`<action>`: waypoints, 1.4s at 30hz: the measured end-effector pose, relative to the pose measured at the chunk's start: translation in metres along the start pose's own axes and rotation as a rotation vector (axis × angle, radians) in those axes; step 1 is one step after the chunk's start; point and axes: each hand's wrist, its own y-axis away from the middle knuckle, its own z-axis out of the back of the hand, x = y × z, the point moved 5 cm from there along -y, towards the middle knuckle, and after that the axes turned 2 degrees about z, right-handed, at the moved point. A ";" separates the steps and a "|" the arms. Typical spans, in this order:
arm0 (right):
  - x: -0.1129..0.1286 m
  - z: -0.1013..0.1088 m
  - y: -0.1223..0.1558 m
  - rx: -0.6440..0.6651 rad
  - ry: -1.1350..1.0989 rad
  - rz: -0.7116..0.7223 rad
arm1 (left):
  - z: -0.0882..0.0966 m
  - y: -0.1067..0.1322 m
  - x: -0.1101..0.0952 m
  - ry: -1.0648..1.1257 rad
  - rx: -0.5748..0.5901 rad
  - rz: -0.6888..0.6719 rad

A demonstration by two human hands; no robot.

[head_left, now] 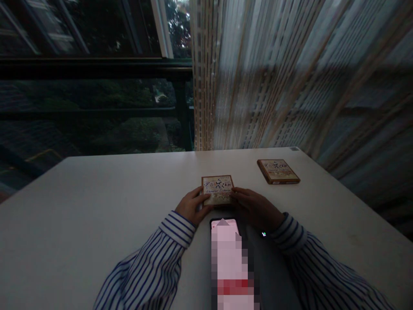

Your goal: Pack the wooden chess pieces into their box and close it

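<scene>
Between my two hands is a flat, square Chinese chess box (218, 186) with brown edges and dark lettering on a tan cover. My left hand (194, 204) grips its left side, thumb along the near edge. On the opposite side, my right hand (254, 207) holds the right edge with its fingers, its lower part in shadow. The near face of the box is tilted toward me; whether it touches the table cannot be made out. Just below the box lies a phone (226, 249) with a lit pink screen, mostly pixelated.
A second, matching Chinese chess box (279, 171) lies on the white table (97, 206) at the back right. Past the far edge hang string curtains (258, 77) on the right and a window with a dark railing (97, 69) on the left.
</scene>
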 end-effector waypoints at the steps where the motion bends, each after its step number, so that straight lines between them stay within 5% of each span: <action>1: 0.000 0.000 0.000 0.004 0.006 0.000 | -0.001 0.000 0.001 0.002 -0.005 0.008; 42: -0.002 -0.004 0.002 0.027 -0.077 0.033 | -0.003 0.002 0.001 0.034 -0.045 -0.063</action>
